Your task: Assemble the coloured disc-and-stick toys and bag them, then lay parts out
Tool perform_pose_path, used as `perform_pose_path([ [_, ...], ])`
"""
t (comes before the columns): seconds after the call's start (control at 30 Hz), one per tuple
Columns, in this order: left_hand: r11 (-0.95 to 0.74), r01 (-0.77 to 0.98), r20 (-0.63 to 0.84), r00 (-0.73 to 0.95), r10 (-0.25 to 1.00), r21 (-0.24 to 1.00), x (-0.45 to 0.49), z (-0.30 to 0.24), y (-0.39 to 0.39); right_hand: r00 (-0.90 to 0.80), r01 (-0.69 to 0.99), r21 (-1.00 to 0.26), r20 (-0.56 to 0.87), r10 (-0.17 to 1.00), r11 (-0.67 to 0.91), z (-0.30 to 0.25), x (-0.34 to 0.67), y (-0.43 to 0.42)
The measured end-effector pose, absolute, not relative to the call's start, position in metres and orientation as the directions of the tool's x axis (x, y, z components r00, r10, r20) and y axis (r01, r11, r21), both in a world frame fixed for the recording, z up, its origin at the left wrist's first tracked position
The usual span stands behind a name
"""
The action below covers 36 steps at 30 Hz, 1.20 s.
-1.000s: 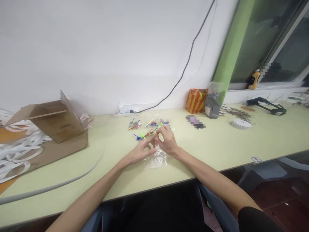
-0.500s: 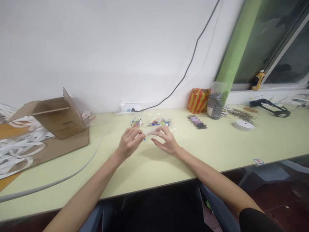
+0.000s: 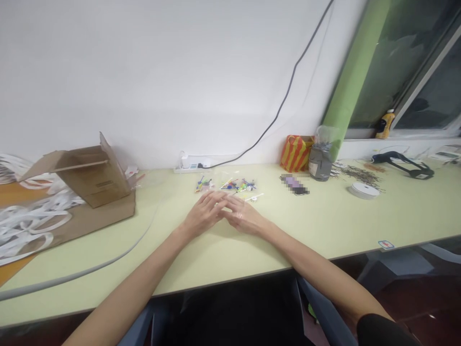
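Observation:
My left hand point(image 3: 204, 211) and my right hand point(image 3: 245, 216) meet above the table, fingers bent inward and overlapping at the tips. A clear, shiny film seems to lie against the right palm, but what the fingers hold is too blurred and covered to name. Just beyond the hands lie small colourful plastic pieces point(image 3: 204, 184), apparently in clear bags, with more coloured pieces point(image 3: 248, 185) to their right. A thin white stick with a small round piece point(image 3: 254, 198) rests past my right fingers.
On the left stand an open cardboard box point(image 3: 103, 185) and a heap of white strips point(image 3: 29, 226). A grey cable point(image 3: 108, 262) crosses the table. A power strip point(image 3: 190, 163), phone point(image 3: 294, 184), striped bag point(image 3: 297, 153), dark plastic bag point(image 3: 320, 161) and white roll point(image 3: 363, 190) lie farther back.
My hands have drawn together until the fingers overlap. The pale translucent film that showed between them is now mostly hidden. The white stick's round piece has come into sight.

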<state>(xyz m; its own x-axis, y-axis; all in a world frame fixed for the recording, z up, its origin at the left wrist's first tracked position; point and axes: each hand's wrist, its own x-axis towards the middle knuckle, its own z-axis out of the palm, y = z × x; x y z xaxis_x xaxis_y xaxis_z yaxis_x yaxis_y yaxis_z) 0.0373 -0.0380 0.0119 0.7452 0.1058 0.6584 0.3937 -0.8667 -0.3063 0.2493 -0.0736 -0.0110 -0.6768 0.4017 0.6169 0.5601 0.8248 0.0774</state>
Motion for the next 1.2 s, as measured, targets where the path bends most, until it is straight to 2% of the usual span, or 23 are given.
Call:
perform_pose_path([
  [0.07, -0.847, 0.467, 0.615, 0.754, 0.233, -0.252, 0.033, 0.016, -0.033, -0.712, 0.559, 0.113, 0.573, 0.406, 0.822, -0.009, 0.249, -0.075],
  [0.13, -0.827, 0.503, 0.56, 0.773, 0.299, -0.252, 0.029, 0.019, -0.03, -0.753, 0.533, 0.131, 0.525, 0.397, 0.836, -0.009, 0.247, -0.076],
  [0.4, -0.877, 0.364, 0.394, 0.89, 0.228, -0.313, 0.044, 0.015, -0.046, -0.74, 0.594, 0.118, 0.468, 0.483, 0.796, -0.027, 0.238, -0.075],
  [0.57, -0.845, 0.457, 0.396, 0.855, 0.334, -0.276, 0.038, 0.024, -0.047, -0.738, 0.581, 0.137, 0.504, 0.448, 0.802, -0.017, 0.243, -0.078],
  [0.73, -0.813, 0.531, 0.418, 0.812, 0.407, -0.24, 0.025, 0.028, -0.041, -0.781, 0.54, 0.145, 0.452, 0.43, 0.829, -0.005, 0.243, -0.083],
  [0.93, -0.853, 0.457, 0.361, 0.862, 0.355, -0.253, 0.041, 0.023, -0.051, -0.723, 0.599, 0.142, 0.517, 0.457, 0.788, -0.022, 0.236, -0.08],
  [1.1, -0.882, 0.395, 0.33, 0.893, 0.304, -0.257, 0.049, 0.02, -0.058, -0.725, 0.632, 0.141, 0.453, 0.518, 0.762, -0.031, 0.235, -0.074],
  [1.2, -0.908, 0.341, 0.327, 0.91, 0.255, -0.243, 0.05, 0.018, -0.06, -0.707, 0.651, 0.099, 0.441, 0.553, 0.753, -0.031, 0.235, -0.072],
])
